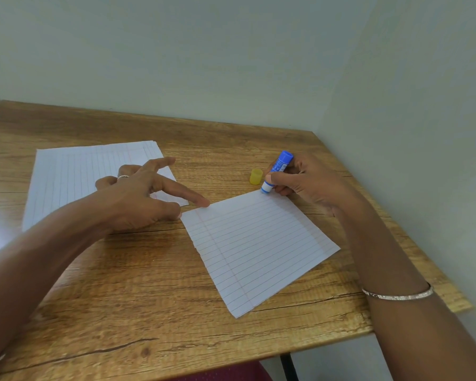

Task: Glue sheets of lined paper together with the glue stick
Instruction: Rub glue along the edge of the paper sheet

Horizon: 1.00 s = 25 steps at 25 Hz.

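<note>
A single sheet of lined paper lies turned at an angle on the wooden table, right of centre. My right hand grips a blue and white glue stick, uncapped, tip down on the sheet's far corner. My left hand has its fingers spread, with the index fingertip and thumb resting on the sheet's left corner. A stack of more lined sheets lies to the left, partly hidden under that hand.
The glue stick's yellow cap stands on the table just left of the stick. Walls close the table in at the back and right. The table's right edge runs near my right forearm.
</note>
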Each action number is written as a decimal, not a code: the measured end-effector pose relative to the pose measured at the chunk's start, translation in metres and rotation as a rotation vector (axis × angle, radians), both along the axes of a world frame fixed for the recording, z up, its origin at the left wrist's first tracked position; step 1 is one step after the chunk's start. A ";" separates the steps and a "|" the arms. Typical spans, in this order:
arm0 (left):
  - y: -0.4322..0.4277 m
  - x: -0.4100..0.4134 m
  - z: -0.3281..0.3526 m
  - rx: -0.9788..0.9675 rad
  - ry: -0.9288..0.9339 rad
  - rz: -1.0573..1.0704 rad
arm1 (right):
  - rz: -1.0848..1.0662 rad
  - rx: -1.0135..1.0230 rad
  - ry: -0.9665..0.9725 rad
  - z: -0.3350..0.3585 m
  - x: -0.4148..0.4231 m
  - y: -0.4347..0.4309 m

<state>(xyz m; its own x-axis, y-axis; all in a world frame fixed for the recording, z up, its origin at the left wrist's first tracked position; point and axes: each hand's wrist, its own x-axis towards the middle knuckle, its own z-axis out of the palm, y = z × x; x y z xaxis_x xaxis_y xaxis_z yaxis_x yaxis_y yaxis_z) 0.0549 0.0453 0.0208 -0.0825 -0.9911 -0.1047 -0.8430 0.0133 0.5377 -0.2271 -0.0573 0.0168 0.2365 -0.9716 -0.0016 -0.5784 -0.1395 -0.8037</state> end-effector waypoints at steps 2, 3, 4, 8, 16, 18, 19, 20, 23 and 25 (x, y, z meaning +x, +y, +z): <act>0.001 -0.001 0.001 0.002 0.004 0.002 | -0.017 0.008 -0.009 -0.001 -0.002 -0.001; 0.002 -0.002 0.002 0.002 0.009 0.004 | -0.030 0.014 -0.016 -0.001 -0.002 -0.001; 0.002 -0.002 0.003 0.001 0.014 0.007 | -0.049 0.019 -0.024 -0.001 -0.002 -0.002; 0.003 -0.002 0.003 0.000 0.024 0.009 | -0.114 0.031 -0.060 0.000 -0.002 -0.001; 0.006 -0.001 0.004 -0.009 0.011 0.010 | -0.275 0.084 -0.257 0.000 -0.004 0.001; 0.007 -0.002 0.005 -0.026 -0.017 0.025 | -0.294 0.116 -0.332 0.002 -0.006 0.005; 0.006 -0.004 0.005 -0.044 -0.033 0.038 | -0.287 0.114 -0.337 0.003 -0.006 0.007; 0.005 -0.006 0.007 -0.078 -0.036 0.051 | -0.270 0.101 -0.330 0.002 -0.006 0.009; -0.006 -0.020 0.016 -0.266 0.047 -0.003 | -0.199 0.037 -0.285 0.003 -0.005 0.012; -0.016 -0.042 0.020 -0.339 0.050 -0.149 | -0.172 -0.001 -0.245 0.005 -0.004 0.013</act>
<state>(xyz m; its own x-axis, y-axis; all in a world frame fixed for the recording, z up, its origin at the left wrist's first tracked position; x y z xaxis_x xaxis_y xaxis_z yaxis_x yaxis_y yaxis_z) 0.0127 0.0296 0.0413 -0.2251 -0.9455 0.2353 -0.7914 0.3183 0.5219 -0.2310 -0.0445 0.0213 0.0619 -0.9974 0.0361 -0.3823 -0.0571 -0.9223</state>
